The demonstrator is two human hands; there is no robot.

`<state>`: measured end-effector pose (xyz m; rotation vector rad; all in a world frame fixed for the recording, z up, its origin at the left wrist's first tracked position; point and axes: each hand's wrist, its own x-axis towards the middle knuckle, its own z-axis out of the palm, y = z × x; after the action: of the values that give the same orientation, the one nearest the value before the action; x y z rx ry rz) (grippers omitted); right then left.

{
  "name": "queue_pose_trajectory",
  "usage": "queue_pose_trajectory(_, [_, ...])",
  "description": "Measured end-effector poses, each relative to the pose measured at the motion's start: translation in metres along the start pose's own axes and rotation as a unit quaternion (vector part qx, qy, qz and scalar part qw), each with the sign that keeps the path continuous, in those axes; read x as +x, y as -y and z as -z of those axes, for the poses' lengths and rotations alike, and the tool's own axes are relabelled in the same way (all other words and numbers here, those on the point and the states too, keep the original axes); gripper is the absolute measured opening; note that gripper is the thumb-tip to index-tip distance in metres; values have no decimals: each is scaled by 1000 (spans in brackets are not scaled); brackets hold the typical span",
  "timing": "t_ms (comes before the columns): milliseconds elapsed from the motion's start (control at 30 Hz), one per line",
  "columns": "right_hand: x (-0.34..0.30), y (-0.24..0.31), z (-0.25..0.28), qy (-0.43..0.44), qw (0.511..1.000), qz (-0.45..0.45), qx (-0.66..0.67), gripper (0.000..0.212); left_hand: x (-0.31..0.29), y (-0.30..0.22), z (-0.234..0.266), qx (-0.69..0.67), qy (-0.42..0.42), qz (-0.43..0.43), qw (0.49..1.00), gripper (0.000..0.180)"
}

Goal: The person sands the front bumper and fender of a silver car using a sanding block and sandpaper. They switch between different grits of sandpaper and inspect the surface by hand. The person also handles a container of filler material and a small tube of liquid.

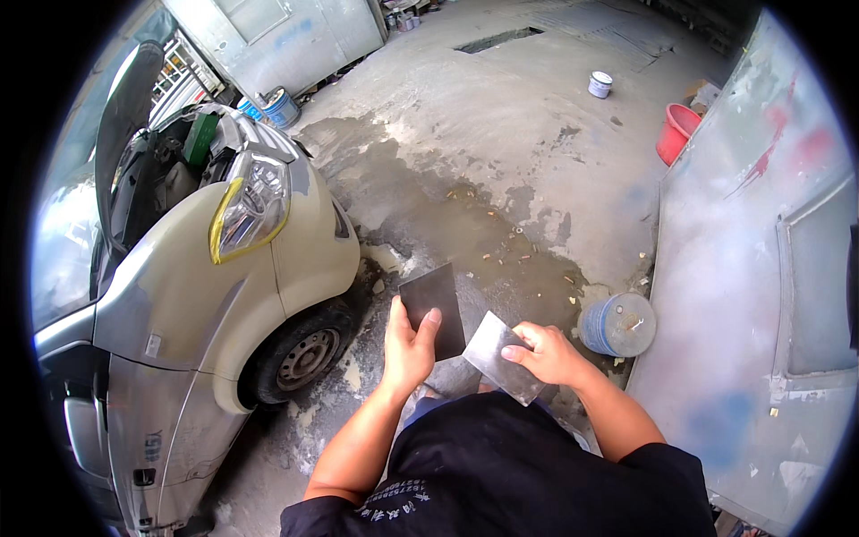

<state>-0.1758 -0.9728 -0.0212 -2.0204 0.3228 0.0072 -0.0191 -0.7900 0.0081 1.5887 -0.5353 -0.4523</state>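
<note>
My left hand [411, 346] grips a dark, flat rectangular plate [437, 309], its thumb lying across the face. In my right hand [548, 356] is a thin silvery metal scraper sheet [495, 352], pinched under the thumb and slightly bent. The two pieces are held close together in front of my body, the scraper's left corner beside the plate's lower right edge. To the left stands a light-coloured car [170, 295] with its hood up. Yellow tape borders its headlight [258, 204], and grey and cream patches cover the fender.
The car's front wheel [304, 358] is near my left arm. A blue-and-grey drum [617, 325] stands at right beside a large grey panel [752, 268]. Farther off are a red bucket [677, 134], a white can [600, 84] and blue drums [280, 107]. Cigarette butts litter the wet concrete.
</note>
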Motion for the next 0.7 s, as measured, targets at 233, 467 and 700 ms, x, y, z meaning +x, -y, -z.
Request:
queue_pose_trajectory(233, [42, 1, 74, -243, 912, 45, 328, 35, 10, 7, -33, -3, 64, 7, 998, 27])
queue_pose_trajectory(467, [9, -31, 27, -128, 986, 16, 103, 16, 36, 15, -54, -135, 79, 84, 984, 28])
queue_pose_trajectory(700, [45, -31, 17, -137, 982, -40, 120, 28, 68, 19, -63, 120, 191, 0, 974, 28])
